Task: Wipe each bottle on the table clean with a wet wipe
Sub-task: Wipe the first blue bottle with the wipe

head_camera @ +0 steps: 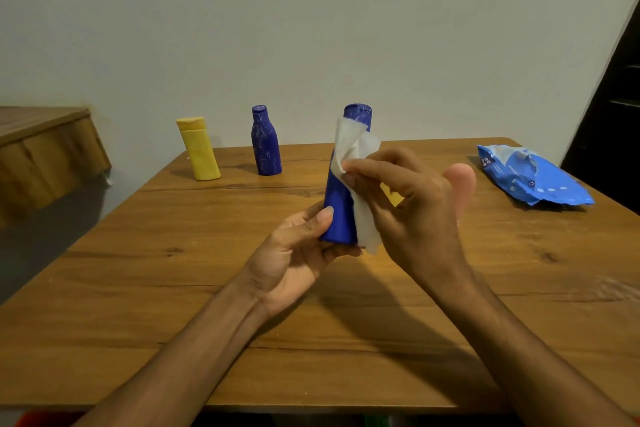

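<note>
2 hands work over the wooden table (138, 288): the left hand (294, 260) is closed around the base of a blue bottle (337, 211), holding it upright and lifted just clear of the tabletop, while the right hand (408, 204) pinches a white wet wipe (356, 163) between thumb and fingertips and presses it against the bottle's side. The wipe drapes from near the cap down past the base. Left of this held bottle and farther back stand a second blue bottle (265, 142), marked with pale streaks, and a yellow bottle (199, 149); both appear untouched. Behind the right hand, something pink (460, 184) and something yellow (391, 196) peek out, too hidden to identify. Right of the held bottle lies the blue wipes pack (533, 177), torn open. Judging from this, the risk lies in the low grip: firm strokes near the cap could lever the bottle out of the left hand, particularly once its surface turns slick. The loose wipe may also bunch and skip patches.
</note>
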